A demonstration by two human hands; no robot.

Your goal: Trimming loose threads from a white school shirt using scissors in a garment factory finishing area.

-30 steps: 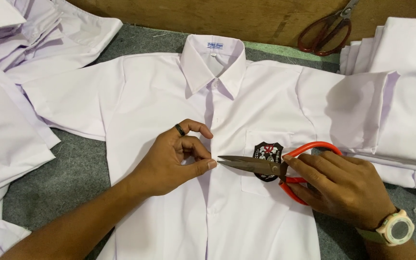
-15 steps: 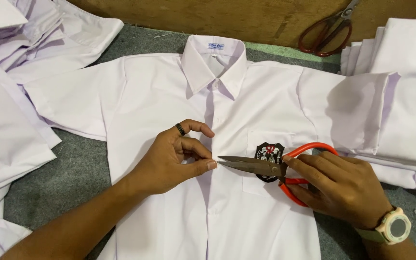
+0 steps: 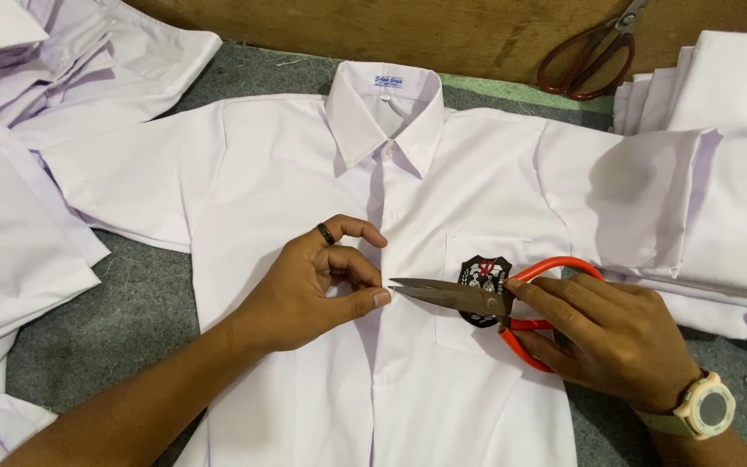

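A white short-sleeved shirt (image 3: pixel 278 164) lies face up and buttoned on the grey table, collar toward the far side. A dark badge (image 3: pixel 481 270) sits on its chest pocket. My left hand (image 3: pixel 313 281), a dark ring on one finger, pinches the button placket near the middle of the shirt. My right hand (image 3: pixel 611 333), with a pale watch on the wrist, holds red-handled scissors (image 3: pixel 477 297) flat over the pocket. The blades are nearly together and point left, their tips almost touching my left thumb.
Piles of white shirts lie at the left (image 3: pixel 19 207) and right (image 3: pixel 719 173). A second pair of scissors with dark red handles (image 3: pixel 585 56) rests at the back right by a wooden board (image 3: pixel 347 26). Grey felt (image 3: pixel 123 303) covers the table.
Almost nothing has moved. Both hands and the scissors hold the same spot on the shirt front.
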